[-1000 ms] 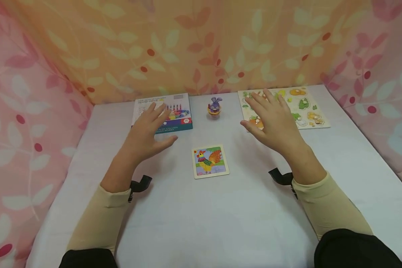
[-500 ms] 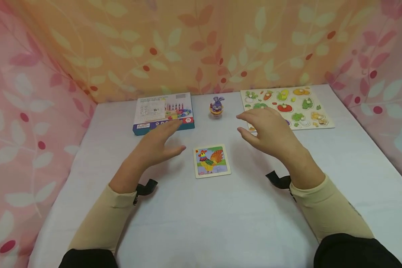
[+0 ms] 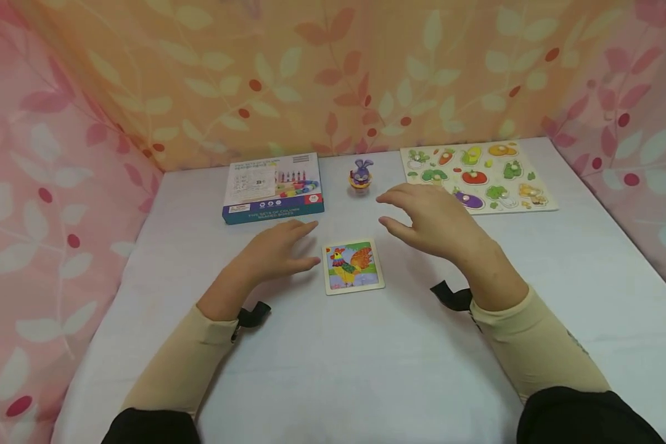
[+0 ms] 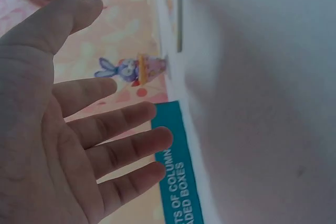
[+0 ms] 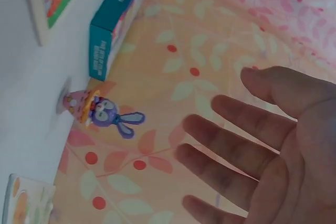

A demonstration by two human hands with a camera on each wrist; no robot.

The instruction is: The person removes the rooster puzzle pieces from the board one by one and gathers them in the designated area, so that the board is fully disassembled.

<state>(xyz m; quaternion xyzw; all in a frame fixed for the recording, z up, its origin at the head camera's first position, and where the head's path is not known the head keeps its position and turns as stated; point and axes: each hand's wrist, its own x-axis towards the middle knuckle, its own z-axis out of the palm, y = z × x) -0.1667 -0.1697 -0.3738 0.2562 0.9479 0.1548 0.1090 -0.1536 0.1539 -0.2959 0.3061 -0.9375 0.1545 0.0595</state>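
Note:
A small square rooster picture puzzle (image 3: 353,267) lies flat on the white-covered table, between the two hands. Just left of it is the left hand (image 3: 274,253), its fingers spread and thumb apart, with nothing held. The right hand (image 3: 435,222) hovers to the upper right of the puzzle, thumb and fingers apart, also holding nothing. In the left wrist view the left palm (image 4: 68,145) shows with relaxed fingers. The right wrist view shows the right palm (image 5: 278,150) the same way. Neither hand visibly touches the puzzle.
Behind the left hand lies a flat teal-edged box (image 3: 274,188). A purple rabbit figure (image 3: 361,176) stands in the back middle. At the back right is a vegetable peg board (image 3: 477,176). Floral curtains (image 3: 333,74) enclose the back and sides.
Both hands have come down and inward toward the rooster puzzle, the left moving right and the right moving left. The box and the vegetable board are less covered now.

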